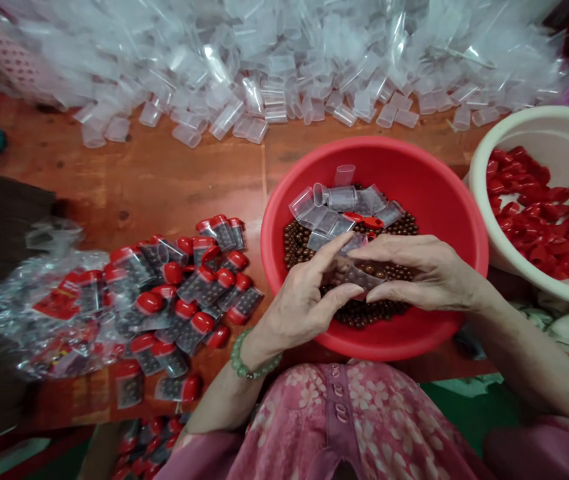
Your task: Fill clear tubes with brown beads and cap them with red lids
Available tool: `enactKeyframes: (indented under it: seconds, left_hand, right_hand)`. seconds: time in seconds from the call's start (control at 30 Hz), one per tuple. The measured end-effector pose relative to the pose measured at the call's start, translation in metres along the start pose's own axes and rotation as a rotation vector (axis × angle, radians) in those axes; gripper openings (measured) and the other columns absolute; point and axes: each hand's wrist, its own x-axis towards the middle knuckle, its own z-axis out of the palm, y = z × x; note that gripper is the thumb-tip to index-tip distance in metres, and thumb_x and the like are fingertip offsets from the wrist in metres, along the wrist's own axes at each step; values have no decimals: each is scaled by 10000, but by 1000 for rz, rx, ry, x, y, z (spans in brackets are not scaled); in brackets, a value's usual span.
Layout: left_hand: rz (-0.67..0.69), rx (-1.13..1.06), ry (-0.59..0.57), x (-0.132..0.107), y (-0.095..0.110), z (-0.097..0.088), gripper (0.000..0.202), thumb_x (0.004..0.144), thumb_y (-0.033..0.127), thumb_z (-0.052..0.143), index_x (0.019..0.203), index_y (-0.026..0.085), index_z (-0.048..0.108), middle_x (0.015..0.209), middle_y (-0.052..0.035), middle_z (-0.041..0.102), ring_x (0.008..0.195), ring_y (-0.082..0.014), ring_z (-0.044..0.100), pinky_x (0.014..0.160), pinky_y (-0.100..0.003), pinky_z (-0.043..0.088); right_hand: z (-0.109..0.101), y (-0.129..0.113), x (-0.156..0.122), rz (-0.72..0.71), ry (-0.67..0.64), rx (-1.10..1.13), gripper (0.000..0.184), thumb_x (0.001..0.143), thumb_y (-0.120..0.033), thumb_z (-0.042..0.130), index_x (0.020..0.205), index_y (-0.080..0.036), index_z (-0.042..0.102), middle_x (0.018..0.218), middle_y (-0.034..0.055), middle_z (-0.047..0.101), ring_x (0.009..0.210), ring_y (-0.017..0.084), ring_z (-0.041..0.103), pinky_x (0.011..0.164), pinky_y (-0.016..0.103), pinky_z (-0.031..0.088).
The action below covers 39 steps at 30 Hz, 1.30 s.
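Note:
Over the red basin [449,200], my left hand [309,293] and my right hand [417,270] meet around a clear plastic container [359,279]. The thumbs and fingers of both hands grip it from opposite sides, and part of it is hidden by them. Brown balls [299,247] fill the bottom of the basin beneath the hands; some show at or inside the container's mouth. Behind my fingers, several empty clear containers [342,199] lie on the balls, along with a red cap-like piece [364,220]. A green bead bracelet [249,367] circles my left wrist.
A white tub [479,167] with red caps [539,213] stands at the right. Many red-capped containers filled with dark balls [204,287] lie on the wooden table [179,180] at left, beside a clear plastic bag [9,313]. Empty clear containers [274,93] are heaped along the back.

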Motion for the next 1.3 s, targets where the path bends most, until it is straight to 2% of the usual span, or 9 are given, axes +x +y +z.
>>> enactKeyframes:
  seconds: [0.1,0.2,0.3,0.4,0.5,0.63,0.8,1.07,1.3]
  left_hand:
    - [68,-44,43,0,0,0,519,922,270,683,1421,190,563,1394,-131,665,1248,-248,671,1089,-364,528]
    - [-51,-227,117,0,1,1,315,939,295,666,1234,184,658,1179,-91,758,1043,-202,738,963,-323,583]
    - [-134,-345,149,-1,1,0,252,934,335,670,1120,166,650,1072,-82,747,948,-193,733,877,-315,598]
    - [-52,-275,124,0,2,-4,244,961,302,619,1167,171,620,1157,-101,717,1079,-212,710,933,-321,580]
    - [62,-21,158,0,4,-9,232,984,210,546,1209,175,587,1172,-107,714,1101,-201,703,954,-321,565]
    - [174,190,196,0,5,-14,207,972,143,538,1173,181,571,1089,-79,733,993,-161,722,881,-272,575]
    - [155,62,152,4,1,-18,199,979,182,546,1177,186,565,1122,-82,735,1025,-174,730,887,-283,581]
    - [47,-81,168,5,-1,-21,191,988,263,565,1165,192,573,1052,-62,742,933,-173,731,819,-286,580]
    - [60,-53,180,5,-3,-25,193,974,257,578,1155,192,582,1022,-56,725,888,-153,713,782,-257,576]
  right_hand:
    - [-5,-2,0,49,49,15,507,887,-468,728,1315,-210,639,1112,67,779,1006,184,746,910,305,587]
    - [-12,1,-6,228,20,34,445,886,-508,718,1194,-190,683,891,34,771,783,161,735,734,265,588]
    - [-13,10,-13,399,-109,-105,319,931,-449,670,1100,-181,704,878,45,758,746,167,710,683,268,555]
    - [-2,19,-15,428,-360,-299,199,970,-321,606,1088,-194,703,1007,79,767,904,212,729,808,317,552]
    - [14,20,-13,410,-551,-403,147,951,-207,591,1054,-192,695,1032,95,759,962,225,727,831,314,536]
    - [29,17,-12,423,-669,-464,200,903,-87,564,1032,-178,688,1003,95,748,919,213,727,774,286,508]
    - [37,21,-15,454,-763,-481,286,894,-37,485,1066,-153,683,1022,104,745,937,231,731,795,310,491]
    - [33,22,-11,489,-770,-374,304,818,18,457,960,-150,668,1000,102,747,958,235,726,821,312,488]
    - [10,18,-6,474,-492,-223,160,934,-127,536,991,-206,663,967,43,752,887,195,707,801,313,517]
